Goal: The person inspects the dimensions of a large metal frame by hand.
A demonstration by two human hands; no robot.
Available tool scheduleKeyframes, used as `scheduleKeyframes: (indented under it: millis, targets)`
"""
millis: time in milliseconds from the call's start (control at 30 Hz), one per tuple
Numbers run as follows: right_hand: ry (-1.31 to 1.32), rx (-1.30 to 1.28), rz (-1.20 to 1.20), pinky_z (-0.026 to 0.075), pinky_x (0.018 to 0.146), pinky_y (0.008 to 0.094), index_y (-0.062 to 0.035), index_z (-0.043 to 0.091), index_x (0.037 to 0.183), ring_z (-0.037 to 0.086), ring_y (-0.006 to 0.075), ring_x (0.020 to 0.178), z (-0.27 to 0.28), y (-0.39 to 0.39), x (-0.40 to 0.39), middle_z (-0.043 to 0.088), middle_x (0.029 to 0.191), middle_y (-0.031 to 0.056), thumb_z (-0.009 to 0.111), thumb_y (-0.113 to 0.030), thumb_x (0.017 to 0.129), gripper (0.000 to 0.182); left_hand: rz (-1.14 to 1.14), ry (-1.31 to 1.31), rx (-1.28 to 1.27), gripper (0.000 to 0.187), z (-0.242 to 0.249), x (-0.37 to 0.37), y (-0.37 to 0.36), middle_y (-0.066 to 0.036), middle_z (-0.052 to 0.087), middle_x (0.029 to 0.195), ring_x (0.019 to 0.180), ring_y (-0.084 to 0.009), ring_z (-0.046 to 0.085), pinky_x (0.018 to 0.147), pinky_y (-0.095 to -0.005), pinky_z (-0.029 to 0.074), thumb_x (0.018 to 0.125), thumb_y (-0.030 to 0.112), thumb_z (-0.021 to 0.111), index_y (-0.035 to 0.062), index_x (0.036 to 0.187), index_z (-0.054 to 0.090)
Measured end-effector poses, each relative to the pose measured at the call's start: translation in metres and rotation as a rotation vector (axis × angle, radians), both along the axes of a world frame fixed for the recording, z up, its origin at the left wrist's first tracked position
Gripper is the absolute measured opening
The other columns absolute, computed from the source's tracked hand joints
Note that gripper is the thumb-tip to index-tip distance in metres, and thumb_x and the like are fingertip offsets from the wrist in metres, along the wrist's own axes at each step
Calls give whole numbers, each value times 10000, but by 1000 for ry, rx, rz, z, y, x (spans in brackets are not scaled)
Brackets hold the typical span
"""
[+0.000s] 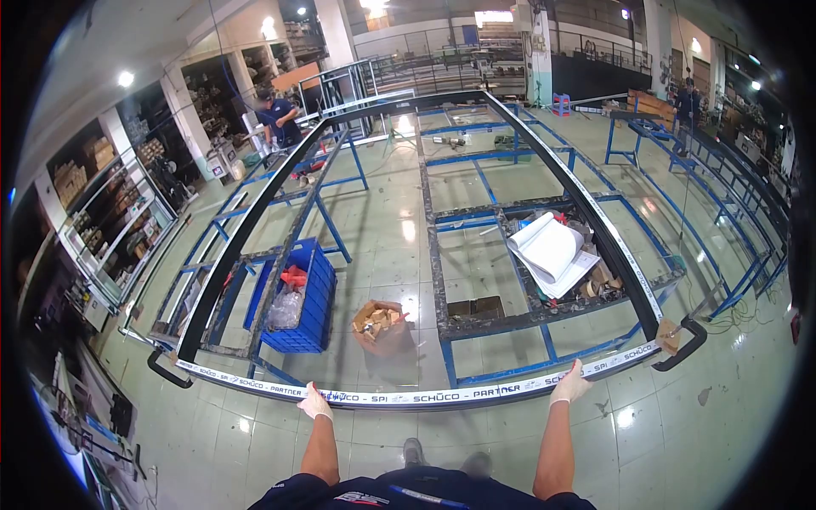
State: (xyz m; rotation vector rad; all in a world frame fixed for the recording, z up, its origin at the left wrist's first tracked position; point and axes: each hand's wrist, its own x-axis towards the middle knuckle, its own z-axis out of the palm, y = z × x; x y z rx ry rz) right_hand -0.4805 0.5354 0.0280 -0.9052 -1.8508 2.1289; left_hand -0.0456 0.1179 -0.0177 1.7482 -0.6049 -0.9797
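A large dark window frame, with white printed protective tape along its edges, spans the blue work stands. In a white glove, my left hand is closed on the frame's near rail, left of the middle, thumb on top. My right hand, also gloved, grips the same rail farther right. Both hands' lower fingers are hidden beneath the rail. A black handle sticks out at the near left corner. Another black handle is at the near right corner, beside a small piece of cardboard.
Blue steel stands hold up the frame. Inside its outline are a blue crate with plastic bags, a bin of offcuts and white papers. One person stands far left, another far right.
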Motion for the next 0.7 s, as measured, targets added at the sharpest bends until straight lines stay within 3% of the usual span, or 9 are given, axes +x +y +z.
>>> scheduleKeyframes:
  millis: [700]
  targets:
    - [-4,30,26,530,922,412,91,371,1424,604,329,1159,3,0,2,542,1359,244,727,-296,863,769,1,-34,31,939,5,1,2,-220,629,1175,979,-319,665,859,-431,541,766,401,794,-122,1399,337]
